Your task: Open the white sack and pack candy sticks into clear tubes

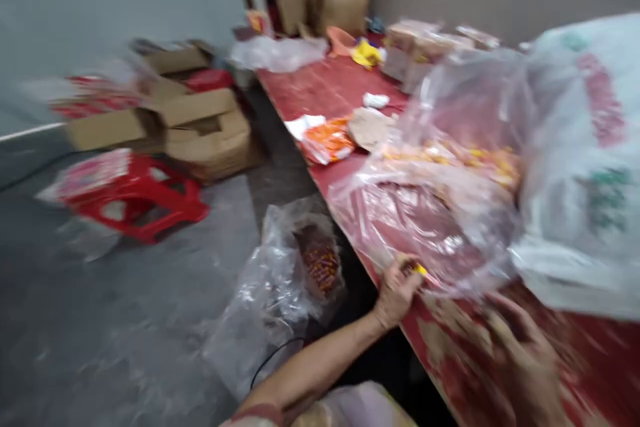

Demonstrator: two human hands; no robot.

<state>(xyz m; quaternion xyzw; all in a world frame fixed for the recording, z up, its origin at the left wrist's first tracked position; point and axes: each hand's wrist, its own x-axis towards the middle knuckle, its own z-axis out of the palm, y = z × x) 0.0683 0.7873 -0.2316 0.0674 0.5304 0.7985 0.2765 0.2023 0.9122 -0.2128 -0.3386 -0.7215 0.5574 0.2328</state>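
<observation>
My left hand [399, 290] is at the table's near edge, its fingers closed around a small yellow piece [419, 270] whose kind I cannot make out. Just beyond it lies a large clear plastic bag [410, 213] with small yellow and orange pieces [493, 163] in its far part. My right hand [525, 353] is over the table to the right, close to the bag's near edge. Motion smears its fingers, so whether it holds anything does not show.
The red table [320, 90] runs away from me. A big white sack [575, 167] stands at right. An orange packet [327, 140] lies farther along. On the floor are a plastic bag of small pieces [320, 267], a red stool [135, 197] on its side and cardboard boxes [210, 140].
</observation>
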